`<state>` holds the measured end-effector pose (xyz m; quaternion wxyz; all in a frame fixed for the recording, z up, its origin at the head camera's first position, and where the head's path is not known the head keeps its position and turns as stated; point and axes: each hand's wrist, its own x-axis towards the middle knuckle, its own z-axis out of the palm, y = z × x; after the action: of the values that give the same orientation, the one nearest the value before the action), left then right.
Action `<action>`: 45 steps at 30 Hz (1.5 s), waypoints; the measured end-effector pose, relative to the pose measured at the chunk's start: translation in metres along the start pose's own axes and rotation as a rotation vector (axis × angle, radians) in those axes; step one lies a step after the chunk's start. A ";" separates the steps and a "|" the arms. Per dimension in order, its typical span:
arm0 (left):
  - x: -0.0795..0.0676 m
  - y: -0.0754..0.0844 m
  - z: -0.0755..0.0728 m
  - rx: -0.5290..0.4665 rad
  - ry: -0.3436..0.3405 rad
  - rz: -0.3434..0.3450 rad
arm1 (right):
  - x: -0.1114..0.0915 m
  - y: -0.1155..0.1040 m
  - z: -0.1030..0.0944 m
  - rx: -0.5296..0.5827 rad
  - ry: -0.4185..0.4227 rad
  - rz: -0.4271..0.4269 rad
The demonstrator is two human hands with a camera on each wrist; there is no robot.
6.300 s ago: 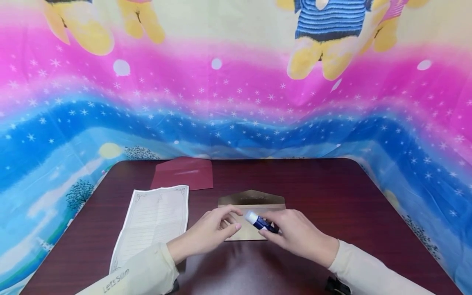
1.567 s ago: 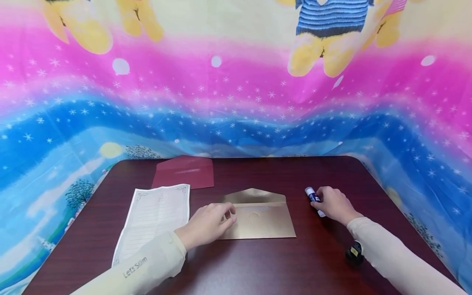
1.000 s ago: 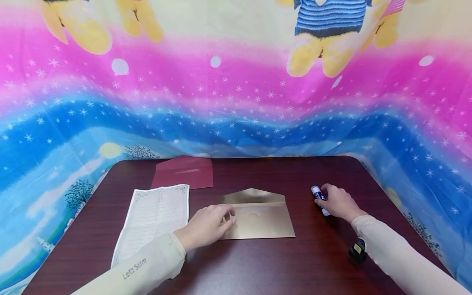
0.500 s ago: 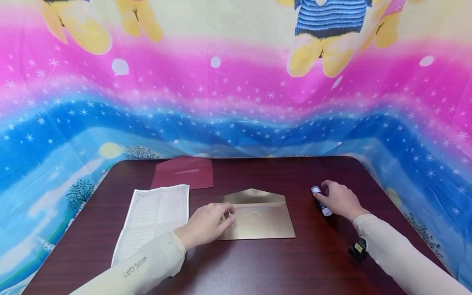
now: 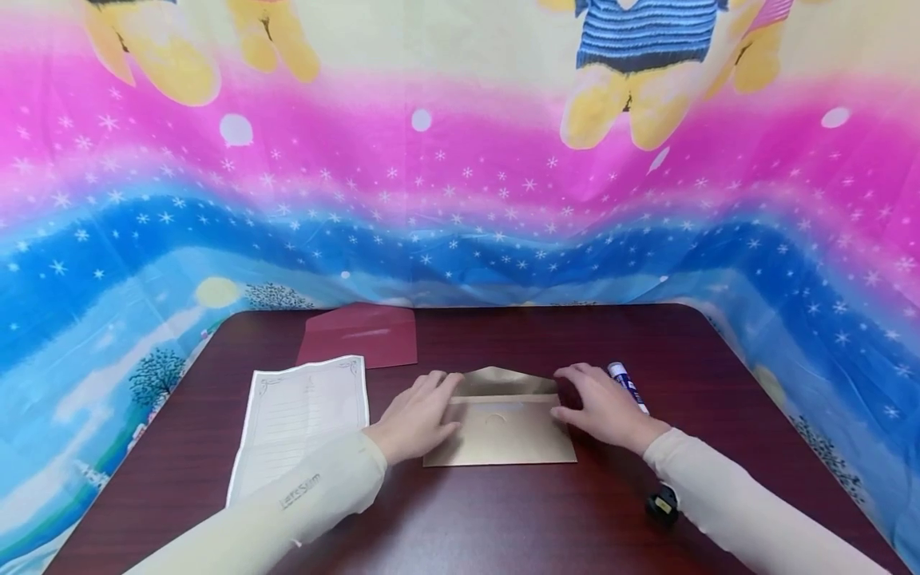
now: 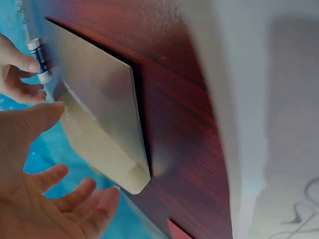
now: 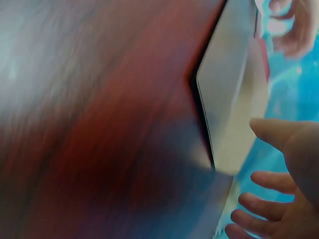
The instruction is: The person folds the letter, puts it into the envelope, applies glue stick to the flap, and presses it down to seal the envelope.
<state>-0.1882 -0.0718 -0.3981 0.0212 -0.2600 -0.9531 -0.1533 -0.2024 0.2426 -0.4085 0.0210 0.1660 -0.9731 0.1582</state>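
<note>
Gold, metallic-looking paper envelope [image 5: 503,438] lies in the middle of the scene, its pointed flap unfolded toward the far side and its straight long edge near. Behind everything hangs a large printed cloth [image 5: 460,184] in pink, blue and cream, patterned with snowflakes and bears' legs. Before it spreads the dark reddish-brown, wood-grained worktop [image 5: 503,523], which carries the paper things. On the left lies a white, lined paper sheet [image 5: 305,419] with a decorative border, its near part hidden by a cream sleeve [image 5: 273,511]. Just beyond that sheet, far left, is a dark red paper envelope [image 5: 370,335]. At the gold envelope's left end is the left hand [image 5: 415,419]; at its right end, the right hand [image 5: 605,406]. Each grip is released, thumb apart from the fingers; whether fingertips touch the flap, I cannot tell. Just beyond the right hand, farther right, lies a small white-and-dark-blue cylindrical stick [image 5: 628,386].
</note>
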 end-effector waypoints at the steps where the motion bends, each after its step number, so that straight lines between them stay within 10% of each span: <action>1: 0.002 0.000 0.002 -0.003 -0.012 -0.010 | 0.000 -0.004 0.003 0.000 -0.011 -0.024; 11: 0.021 0.000 0.016 0.036 -0.147 -0.044 | 0.011 -0.023 0.016 0.068 -0.167 -0.094; 24: 0.016 0.005 0.020 0.132 -0.063 0.070 | 0.006 -0.032 0.020 0.055 -0.161 -0.135; 45: 0.011 0.022 0.026 0.246 -0.145 0.096 | -0.006 -0.045 0.032 -0.184 -0.169 -0.355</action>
<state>-0.1854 -0.0404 -0.4156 -0.0089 -0.3110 -0.9503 -0.0150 -0.1818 0.1942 -0.4259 -0.0179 0.3446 -0.9373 0.0483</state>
